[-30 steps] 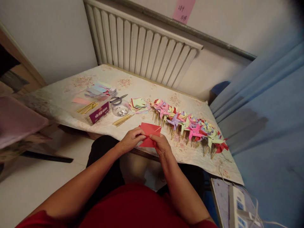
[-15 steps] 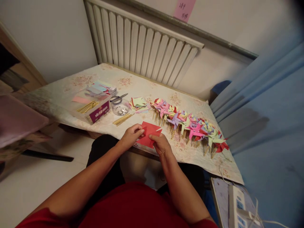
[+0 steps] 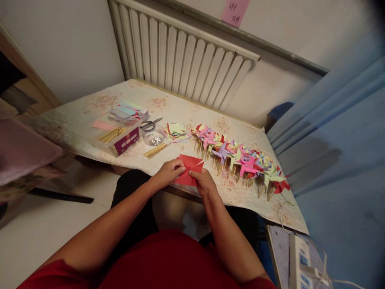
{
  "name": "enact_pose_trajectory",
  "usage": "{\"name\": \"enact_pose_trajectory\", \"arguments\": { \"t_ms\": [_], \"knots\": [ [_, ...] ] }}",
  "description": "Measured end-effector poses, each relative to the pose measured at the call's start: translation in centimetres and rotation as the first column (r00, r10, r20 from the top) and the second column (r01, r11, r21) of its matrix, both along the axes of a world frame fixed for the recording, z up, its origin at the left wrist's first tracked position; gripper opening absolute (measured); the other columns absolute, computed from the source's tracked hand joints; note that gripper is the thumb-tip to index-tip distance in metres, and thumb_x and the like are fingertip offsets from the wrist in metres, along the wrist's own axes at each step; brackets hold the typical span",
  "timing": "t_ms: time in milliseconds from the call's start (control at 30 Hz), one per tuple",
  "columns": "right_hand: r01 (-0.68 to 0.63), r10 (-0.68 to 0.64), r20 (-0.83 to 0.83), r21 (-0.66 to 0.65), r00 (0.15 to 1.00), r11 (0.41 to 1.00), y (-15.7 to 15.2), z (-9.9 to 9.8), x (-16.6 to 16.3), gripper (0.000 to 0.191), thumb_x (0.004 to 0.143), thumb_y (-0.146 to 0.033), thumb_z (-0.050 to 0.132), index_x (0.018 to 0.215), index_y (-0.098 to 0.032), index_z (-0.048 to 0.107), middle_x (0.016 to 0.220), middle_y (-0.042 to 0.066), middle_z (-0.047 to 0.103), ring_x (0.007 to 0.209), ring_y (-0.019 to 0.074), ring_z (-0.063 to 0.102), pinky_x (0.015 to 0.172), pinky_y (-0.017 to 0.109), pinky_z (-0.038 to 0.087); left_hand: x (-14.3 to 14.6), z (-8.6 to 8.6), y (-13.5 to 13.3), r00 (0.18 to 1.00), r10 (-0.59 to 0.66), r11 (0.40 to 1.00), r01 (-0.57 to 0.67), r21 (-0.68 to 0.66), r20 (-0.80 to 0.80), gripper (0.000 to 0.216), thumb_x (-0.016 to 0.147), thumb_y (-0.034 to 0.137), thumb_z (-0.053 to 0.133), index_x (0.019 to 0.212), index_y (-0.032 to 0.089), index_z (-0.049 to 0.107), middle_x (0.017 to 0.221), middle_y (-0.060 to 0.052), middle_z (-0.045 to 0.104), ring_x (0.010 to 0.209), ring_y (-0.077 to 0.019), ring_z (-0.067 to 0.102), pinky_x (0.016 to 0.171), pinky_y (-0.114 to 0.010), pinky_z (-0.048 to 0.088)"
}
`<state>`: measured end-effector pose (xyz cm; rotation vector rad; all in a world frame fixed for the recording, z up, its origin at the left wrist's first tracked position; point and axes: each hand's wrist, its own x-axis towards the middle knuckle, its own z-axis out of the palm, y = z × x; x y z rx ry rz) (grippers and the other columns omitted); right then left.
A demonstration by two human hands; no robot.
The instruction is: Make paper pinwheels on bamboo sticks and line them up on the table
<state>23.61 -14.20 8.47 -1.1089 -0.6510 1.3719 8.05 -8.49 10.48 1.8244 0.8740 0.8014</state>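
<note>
Both of my hands hold a red paper square over the table's near edge. My left hand pinches its left side, with a corner folded toward the middle. My right hand grips the lower right part, fingers closed on the paper. A thin pale stick tip pokes out at the sheet's right corner. Just right of my hands a long row of finished paper pinwheels on sticks lies on the table.
The table has a floral cloth. On it stand a clear box of sticks and paper, scissors, a small clear bowl of pins, loose sticks and a pile of cut paper squares. A radiator stands behind. A power strip lies at lower right.
My left fingers have folded a corner of the red paper inward. The sheet has shifted slightly up and looks more folded than a second ago.
</note>
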Motion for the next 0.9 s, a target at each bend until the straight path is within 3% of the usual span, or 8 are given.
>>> {"name": "enact_pose_trajectory", "arguments": {
  "t_ms": [467, 900],
  "knots": [
    [0.003, -0.003, 0.008, -0.018, 1.000, 1.000, 0.0, -0.2, 0.2, 0.025, 0.054, -0.020, 0.078, 0.078, -0.017, 0.073, 0.073, 0.001, 0.074, 0.062, 0.0169, 0.064, 0.070, 0.032, 0.052, 0.2, 0.9, 0.1, 0.994, -0.043, 0.999, 0.039, -0.036, -0.096, 0.015, 0.071, 0.029, 0.055, 0.059, 0.020, 0.052, 0.057, 0.003, 0.050, 0.058, -0.0132, 0.043, 0.056, -0.025, 0.030],
    [-0.029, 0.029, -0.001, -0.007, 1.000, 1.000, -0.2, 0.2, 0.1, 0.030, 0.049, -0.020, 0.079, 0.079, -0.019, 0.073, 0.077, 0.001, 0.075, 0.067, 0.0183, 0.066, 0.073, 0.032, 0.053, 0.2, 1.5, 0.4, 0.947, -0.078, 0.992, 0.106, 0.072, -0.312, 0.015, 0.076, 0.027, 0.049, 0.063, 0.019, 0.048, 0.061, 0.004, 0.049, 0.062, -0.0134, 0.045, 0.060, -0.026, 0.030]
  ]
}}
